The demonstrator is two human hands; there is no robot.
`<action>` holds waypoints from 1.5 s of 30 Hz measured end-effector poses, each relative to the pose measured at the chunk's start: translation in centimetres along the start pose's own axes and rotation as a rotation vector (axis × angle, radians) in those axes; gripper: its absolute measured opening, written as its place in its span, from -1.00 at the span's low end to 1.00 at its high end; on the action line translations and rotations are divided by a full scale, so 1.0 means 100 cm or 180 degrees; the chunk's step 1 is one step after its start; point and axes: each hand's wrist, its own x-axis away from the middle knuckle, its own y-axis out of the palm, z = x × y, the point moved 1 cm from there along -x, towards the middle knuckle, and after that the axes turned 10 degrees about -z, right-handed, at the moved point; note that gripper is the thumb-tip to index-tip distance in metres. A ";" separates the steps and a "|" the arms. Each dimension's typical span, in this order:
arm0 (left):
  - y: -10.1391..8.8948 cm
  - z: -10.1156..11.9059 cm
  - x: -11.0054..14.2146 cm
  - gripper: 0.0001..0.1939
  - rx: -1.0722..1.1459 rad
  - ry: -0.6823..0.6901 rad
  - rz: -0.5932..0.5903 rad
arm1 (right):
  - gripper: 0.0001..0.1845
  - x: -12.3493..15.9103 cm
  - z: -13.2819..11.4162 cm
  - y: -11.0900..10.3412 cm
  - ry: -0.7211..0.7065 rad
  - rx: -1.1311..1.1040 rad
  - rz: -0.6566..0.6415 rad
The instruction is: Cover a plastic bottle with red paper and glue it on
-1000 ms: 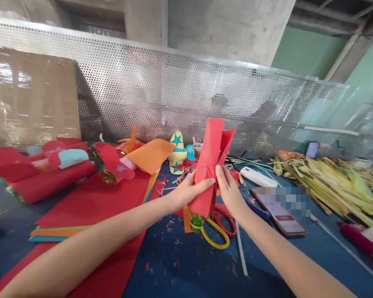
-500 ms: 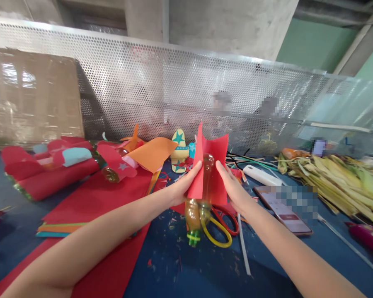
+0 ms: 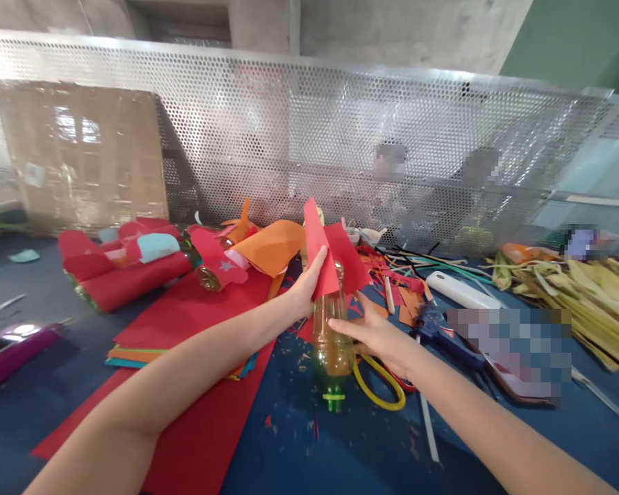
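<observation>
In the middle of the head view, a clear plastic bottle [image 3: 330, 344] with a green cap points its neck toward me. A folded sheet of red paper [image 3: 326, 258] lies around the bottle's far end. My left hand [image 3: 308, 285] is closed on the paper's left side, thumb pressed to its face. My right hand [image 3: 384, 340] grips the bottle's right side, its thumb across the front; some fingers are hidden behind. Just under that hand is a pair of scissors with a yellow handle loop [image 3: 379, 392] and a red one, mostly covered.
Red paper sheets [image 3: 196, 419] spread over the blue table at left, with paper-covered bottle crafts [image 3: 128, 275] behind. A blue glue gun [image 3: 451, 340], a phone [image 3: 520, 381], a white tool [image 3: 461, 289] and dry husks [image 3: 582, 295] occupy the right. A perforated metal screen [image 3: 309, 137] stands behind.
My right hand has moved off the red paper and down onto the bottle. The bottle is now more upright, with the paper pushed toward its far end. The view has swung left.
</observation>
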 end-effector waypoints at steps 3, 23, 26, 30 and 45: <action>-0.010 0.014 -0.006 -0.41 -0.0082 0.0525 0.0358 | 0.18 0.002 0.000 -0.001 -0.0026 0.0573 0.0090; -0.022 0.046 0.003 -0.48 -0.0306 -0.0282 -0.0685 | -0.02 -0.008 -0.023 -0.049 -0.0889 0.0799 0.1422; -0.018 0.045 0.009 -0.50 -0.0446 -0.0501 -0.0671 | 0.08 -0.011 -0.027 -0.063 -0.0951 0.0463 0.1325; -0.016 0.045 0.009 -0.48 -0.0611 -0.0549 -0.0610 | -0.16 -0.017 -0.023 -0.070 -0.1096 0.0306 0.0895; -0.036 0.038 -0.016 -0.53 -0.2275 -0.0272 -0.0378 | -0.70 -0.045 0.006 -0.090 -0.0980 -0.0332 0.1158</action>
